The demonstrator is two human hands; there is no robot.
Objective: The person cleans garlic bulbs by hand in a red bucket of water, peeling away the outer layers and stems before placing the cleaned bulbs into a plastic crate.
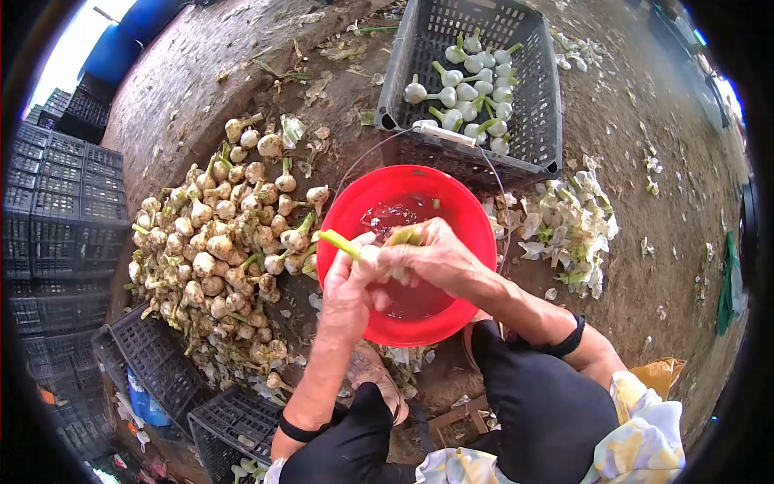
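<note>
Over the red bucket (472,302), my left hand (348,286) grips a garlic bulb (369,256) whose cut green stem points up and left. My right hand (435,252) is closed against the bulb's right side. At its fingers shows an olive-brown strip (407,235) that looks like garlic skin; the fingertips are partly hidden. Dark reddish water fills the bottom of the bucket, with a small piece of stem near its far side. Left of the bucket lies a large heap of unpeeled garlic (218,242), soil-stained, some with green stems.
A black plastic crate (548,89) beyond the bucket contains several clean white garlic bulbs (468,93). Peeled skins (572,230) are piled to the right. Stacked black crates (68,194) line the left side, and another crate (157,355) leans near the heap. Skin scraps litter the ground.
</note>
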